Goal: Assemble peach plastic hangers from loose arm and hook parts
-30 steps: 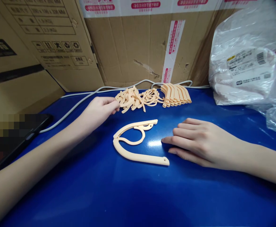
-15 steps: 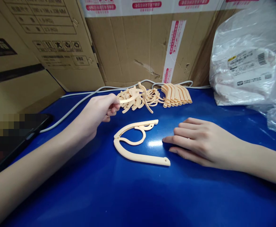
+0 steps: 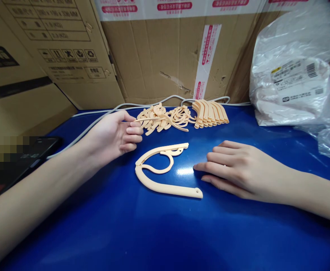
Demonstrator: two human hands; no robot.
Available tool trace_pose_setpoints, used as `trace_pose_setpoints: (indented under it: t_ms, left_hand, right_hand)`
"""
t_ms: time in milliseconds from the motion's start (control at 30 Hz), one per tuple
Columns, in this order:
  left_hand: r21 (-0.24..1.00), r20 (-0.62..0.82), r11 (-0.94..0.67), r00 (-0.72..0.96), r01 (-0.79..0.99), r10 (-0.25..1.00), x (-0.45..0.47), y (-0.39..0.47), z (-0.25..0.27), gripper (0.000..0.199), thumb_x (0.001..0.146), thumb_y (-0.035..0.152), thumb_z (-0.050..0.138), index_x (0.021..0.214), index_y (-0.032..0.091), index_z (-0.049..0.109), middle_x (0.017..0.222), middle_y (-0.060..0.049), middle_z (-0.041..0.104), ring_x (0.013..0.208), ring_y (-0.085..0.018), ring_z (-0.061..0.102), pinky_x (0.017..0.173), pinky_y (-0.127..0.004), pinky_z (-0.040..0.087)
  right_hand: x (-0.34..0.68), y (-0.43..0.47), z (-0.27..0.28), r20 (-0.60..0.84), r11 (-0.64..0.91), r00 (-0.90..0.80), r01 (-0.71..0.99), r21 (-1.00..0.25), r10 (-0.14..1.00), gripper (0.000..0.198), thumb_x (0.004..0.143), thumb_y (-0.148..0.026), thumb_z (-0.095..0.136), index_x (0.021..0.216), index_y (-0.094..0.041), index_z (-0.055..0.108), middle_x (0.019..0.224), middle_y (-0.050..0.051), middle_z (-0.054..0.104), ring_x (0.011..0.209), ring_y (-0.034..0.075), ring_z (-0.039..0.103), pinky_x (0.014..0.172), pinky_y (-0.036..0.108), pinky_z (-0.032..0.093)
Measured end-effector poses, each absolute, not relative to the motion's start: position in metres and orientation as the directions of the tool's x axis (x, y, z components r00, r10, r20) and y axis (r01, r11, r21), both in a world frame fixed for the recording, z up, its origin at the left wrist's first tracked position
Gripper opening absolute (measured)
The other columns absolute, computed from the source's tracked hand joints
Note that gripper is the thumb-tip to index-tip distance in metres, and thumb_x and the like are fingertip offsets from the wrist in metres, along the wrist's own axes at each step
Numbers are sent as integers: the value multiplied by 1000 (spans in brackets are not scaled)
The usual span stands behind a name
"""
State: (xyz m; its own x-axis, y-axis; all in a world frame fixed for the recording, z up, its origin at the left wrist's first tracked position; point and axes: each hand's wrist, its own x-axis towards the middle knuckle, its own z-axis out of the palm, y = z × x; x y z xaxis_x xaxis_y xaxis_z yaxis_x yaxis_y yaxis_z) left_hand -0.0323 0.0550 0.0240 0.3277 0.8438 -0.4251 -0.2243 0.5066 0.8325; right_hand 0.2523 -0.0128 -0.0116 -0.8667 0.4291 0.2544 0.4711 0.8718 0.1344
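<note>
My left hand (image 3: pixel 122 132) pinches one end of a slim cream plastic hanger piece (image 3: pixel 150 119) between thumb and forefinger. That piece reaches right, in front of a heap of loose curved hanger pieces (image 3: pixel 156 111), and its far end curves down near the heap's front. Below lies a folding clothes hanger (image 3: pixel 165 189), its two arms joined at the left and a curved hook (image 3: pixel 170 162) between them. Resting on the blue surface, my right hand (image 3: pixel 232 169) is open and empty, fingers spread towards the hanger without touching it.
A row of stacked hanger arms (image 3: pixel 210 113) lies right of the heap. Behind runs a white cable (image 3: pixel 116 107) along cardboard boxes (image 3: pixel 153 60). A clear plastic bag with labels (image 3: pixel 291 82) stands at the right, and a black phone (image 3: pixel 37 154) lies at the left.
My left hand has turned so the palm shows more and moved slightly left. The held piece has tipped from raised to nearly level. My right hand has stayed put.
</note>
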Motion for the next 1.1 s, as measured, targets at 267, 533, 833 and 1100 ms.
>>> trace_pose_setpoints:
  t_ms: [267,533,833,1100]
  left_hand:
    - [797,-425,498,270,-342,864,-24,40,36,29,65,14,43,64,23,15,49,7,22,31,-6,25,28,-18,23]
    - [935,-199,244,191,-258,961,-20,40,38,27,81,18,36,58,22,23,51,6,19,35,-6,19,32,-19,21]
    - [934,74,-248,539,258,839,-3,15,19,28,86,26,51,60,15,49,54,4,34,48,-6,28,43,-18,20]
    - [838,-128,-385,826,386,548,5,-12,23,32,84,17,51,58,17,32,53,7,26,46,-5,24,40,-19,20]
  right_hand:
    - [252,-13,-13,258,870,-866,471,142,427,31,101,-28,39,112,-17,66,83,4,66,74,18,56,72,34,37]
    - [253,-13,-12,265,871,-869,466,154,418,30,100,-28,40,112,-16,66,83,4,65,73,19,56,70,35,39]
    - [252,-18,-8,397,839,-814,518,164,425,49,99,-32,44,145,-16,38,122,13,61,97,22,60,79,35,46]
    - [249,-20,-6,416,843,-788,531,85,454,52,98,-37,43,145,-14,36,113,14,63,95,23,62,78,36,51]
